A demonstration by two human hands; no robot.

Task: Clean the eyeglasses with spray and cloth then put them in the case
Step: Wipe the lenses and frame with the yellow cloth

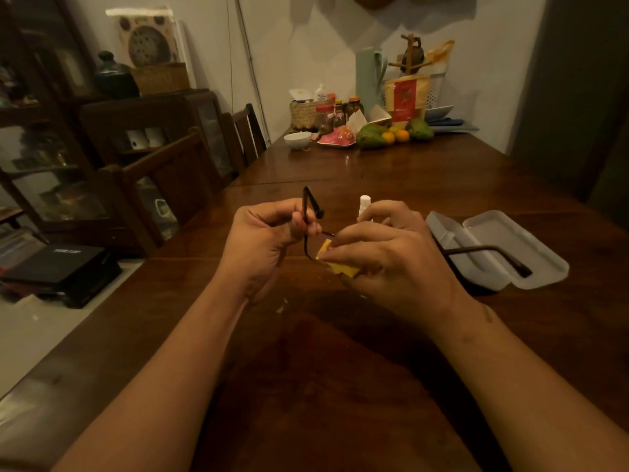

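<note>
Left hand (pixel 262 243) holds eyeglasses (pixel 307 209), right hand (pixel 391 264) pinches cloth (pixel 342 268) beside open case (pixel 539 264).

Hands: two, my left hand (pixel 262 243) and my right hand (pixel 391 257)
Eyeglasses (pixel 483 249): one pair, in my fingers (pixel 299 222)
Cloth (pixel 340 268): one, yellow
Spray bottle (pixel 364 203): one, white
Case (pixel 493 231): one, open, by the worktop's (pixel 340 369) right edge
Bowl (pixel 297 139): one, white, near the far edge
Green fruits (pixel 371 136): two, at the far edge
Oranges (pixel 402 135): three I can make out, between them
Chairs (pixel 170 165): two, along the left edge
</note>
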